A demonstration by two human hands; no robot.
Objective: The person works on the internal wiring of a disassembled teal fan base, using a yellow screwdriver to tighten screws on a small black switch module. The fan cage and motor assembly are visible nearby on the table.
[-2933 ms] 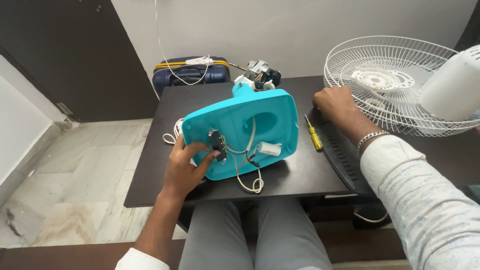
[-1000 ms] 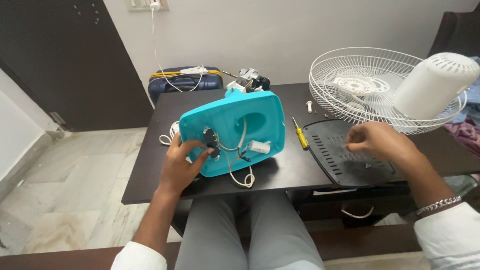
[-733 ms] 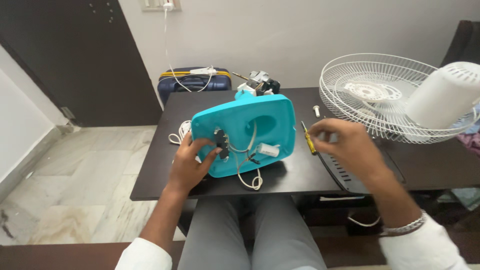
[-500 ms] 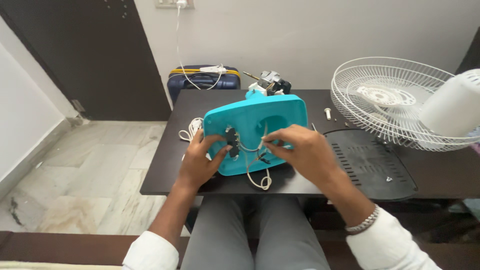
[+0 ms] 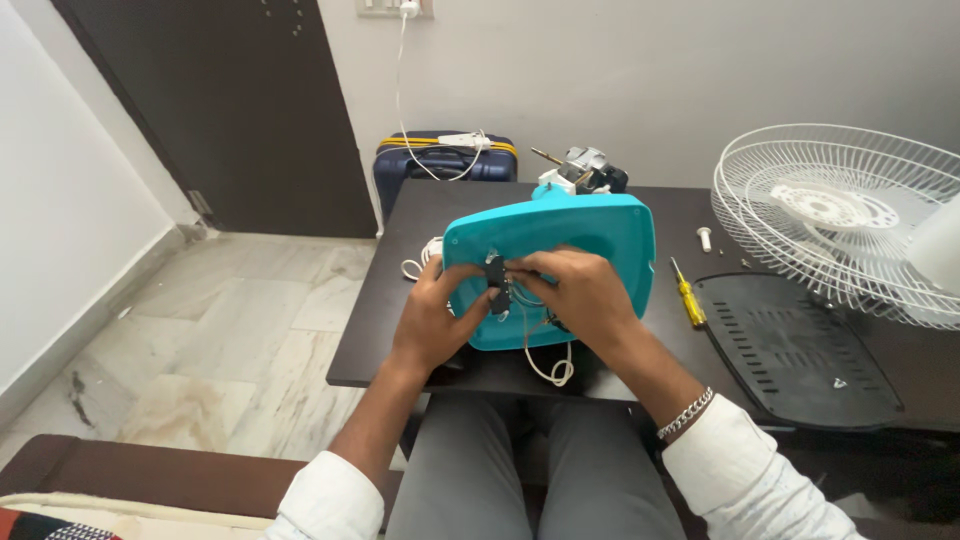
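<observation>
Head view. A turquoise plastic fan base shell (image 5: 560,262), hollow side facing the camera, stands tilted on the dark brown rectangular table (image 5: 400,340), near the front edge before the seated person. The left hand (image 5: 432,318) grips the shell's left rim, its thumb resting on a small black switch part (image 5: 495,296) inside the cavity. The right hand (image 5: 580,292) lies across the cavity, fingers curled together and pinched on the wiring beside that switch part; what exactly sits between the fingertips cannot be told. A white cable (image 5: 548,362) loops out below the shell.

Compared with 0.5 s ago, both hands have closed nearer to each other over the switch area; 1.0 s ago the right hand was well apart, over the black perforated plastic panel (image 5: 795,350) to the right.

A yellow-handled screwdriver (image 5: 687,297) lies between shell and panel. 1 white wire fan guard (image 5: 850,215) rests at the table's right end. A dark blue suitcase (image 5: 445,170) stands behind the table.
</observation>
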